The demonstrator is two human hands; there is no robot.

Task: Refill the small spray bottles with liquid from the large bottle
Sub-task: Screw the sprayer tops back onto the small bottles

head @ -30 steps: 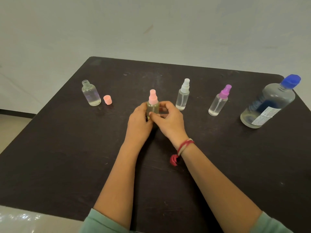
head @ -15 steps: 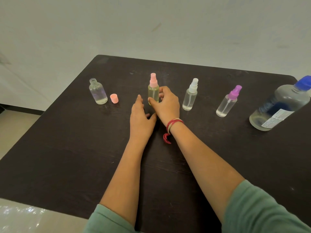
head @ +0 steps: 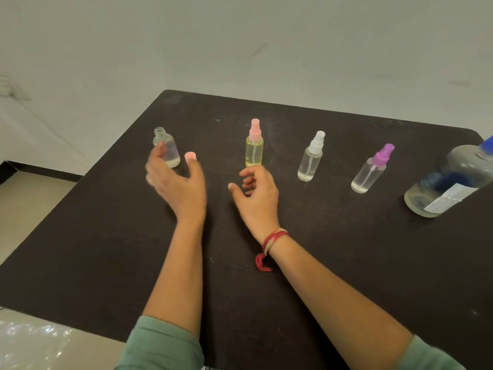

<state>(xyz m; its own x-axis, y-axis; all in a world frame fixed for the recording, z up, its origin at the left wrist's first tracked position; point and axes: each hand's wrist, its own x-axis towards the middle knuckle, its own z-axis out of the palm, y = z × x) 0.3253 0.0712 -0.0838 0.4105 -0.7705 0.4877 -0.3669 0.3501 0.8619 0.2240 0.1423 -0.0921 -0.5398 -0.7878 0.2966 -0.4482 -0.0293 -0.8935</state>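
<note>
dark table (head: 346, 263), five bottles in a rough row across it. far left: small open-neck bottle (head: 170, 152), a little clear liquid at the bottom, its pink cap (head: 190, 156) on the table just beside it. middle: yellow bottle (head: 254, 152), pink sprayer on, nearly full, upright. to its right the white-sprayer bottle (head: 310, 161) and the purple-sprayer bottle (head: 369, 173), both nearly empty and standing apart. large bottle (head: 448, 182) at the right edge, blue cap on and partly cut off by the frame, low on liquid.

left hand (head: 177, 182) motion-blurred, fingers spread, grasping nothing, right in front of the open-neck bottle and the cap; contact cannot be told. right hand (head: 257, 193) just in front of the yellow bottle, fingers loosely curled, holding nothing, not touching it. red thread (head: 272, 241) on the right wrist.
</note>
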